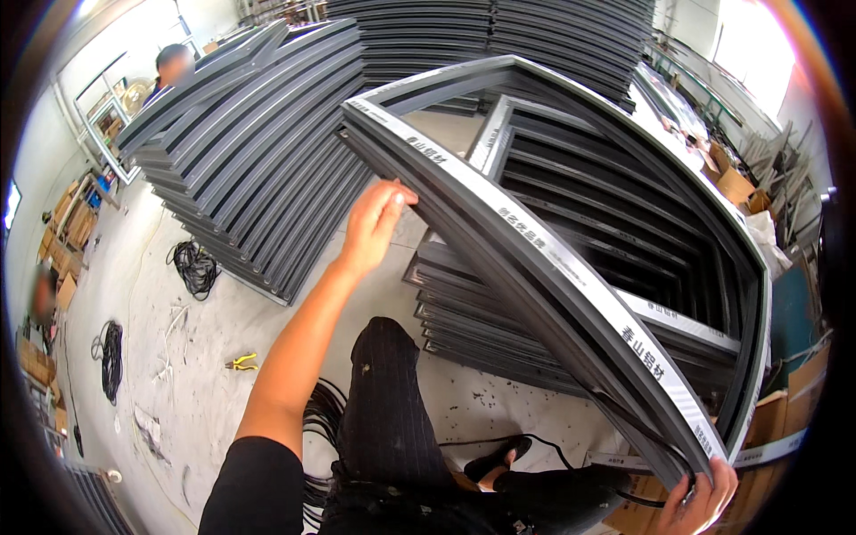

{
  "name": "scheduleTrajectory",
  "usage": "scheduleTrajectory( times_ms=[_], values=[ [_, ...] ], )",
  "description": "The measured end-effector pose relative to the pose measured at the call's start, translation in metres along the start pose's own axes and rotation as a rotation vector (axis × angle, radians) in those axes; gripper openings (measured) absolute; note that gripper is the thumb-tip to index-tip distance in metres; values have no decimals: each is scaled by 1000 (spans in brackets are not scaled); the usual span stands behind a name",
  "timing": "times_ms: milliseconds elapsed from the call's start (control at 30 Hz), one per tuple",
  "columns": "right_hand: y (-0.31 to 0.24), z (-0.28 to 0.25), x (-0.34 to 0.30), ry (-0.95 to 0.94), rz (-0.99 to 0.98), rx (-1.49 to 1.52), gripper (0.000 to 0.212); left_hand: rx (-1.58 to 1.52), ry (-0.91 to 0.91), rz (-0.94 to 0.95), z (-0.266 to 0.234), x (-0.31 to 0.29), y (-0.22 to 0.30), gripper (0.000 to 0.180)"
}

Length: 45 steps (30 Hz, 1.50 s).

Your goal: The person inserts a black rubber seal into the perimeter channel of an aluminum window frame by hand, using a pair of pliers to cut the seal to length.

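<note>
A large dark grey metal window frame [526, 234], with printed white film along its faces, stands tilted in front of me. My left hand [376, 223] grips its lower edge near the upper left corner, fingers curled. At the near right corner my right hand [700, 501] is closed, with a thin black rubber strip [658, 437] running into its fingers. That strip loops down from the frame side and trails on toward the floor. What the right fingertips press on is partly hidden. Beneath the tilted frame lies a stack of similar frames [499, 334].
A tall stack of dark frames [259, 152] stands at left, another stack [490, 40] at the back. Coils of black strip [193, 269] and yellow-handled pliers [242, 362] lie on the floor. Cardboard boxes [733, 185] line the right. A person [169, 69] is behind the left stack.
</note>
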State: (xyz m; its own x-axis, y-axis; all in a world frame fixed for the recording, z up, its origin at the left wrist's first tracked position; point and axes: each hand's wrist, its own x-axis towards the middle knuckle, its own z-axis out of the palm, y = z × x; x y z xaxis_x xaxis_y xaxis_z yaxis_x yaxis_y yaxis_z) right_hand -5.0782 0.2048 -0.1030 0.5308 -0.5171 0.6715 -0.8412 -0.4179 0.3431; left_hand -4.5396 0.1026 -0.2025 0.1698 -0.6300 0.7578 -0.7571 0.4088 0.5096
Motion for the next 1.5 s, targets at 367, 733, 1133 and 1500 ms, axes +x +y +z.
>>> scheduleTrajectory(
  times_ms=[367, 733, 1133, 1500],
  values=[
    [15, 20, 40, -555, 313, 477, 41, 259, 227, -246, -31, 38, -46, 25],
    [-37, 29, 67, -387, 384, 384, 38, 367, -133, -205, 76, -3, 101, 72],
    [-100, -44, -12, -199, 310, 530, 23, -779, -388, -907, 43, -57, 161, 34],
    [-32, -51, -92, -68, 988, 896, 19, -948, -228, -1021, 101, -58, 166, 41]
  ],
)
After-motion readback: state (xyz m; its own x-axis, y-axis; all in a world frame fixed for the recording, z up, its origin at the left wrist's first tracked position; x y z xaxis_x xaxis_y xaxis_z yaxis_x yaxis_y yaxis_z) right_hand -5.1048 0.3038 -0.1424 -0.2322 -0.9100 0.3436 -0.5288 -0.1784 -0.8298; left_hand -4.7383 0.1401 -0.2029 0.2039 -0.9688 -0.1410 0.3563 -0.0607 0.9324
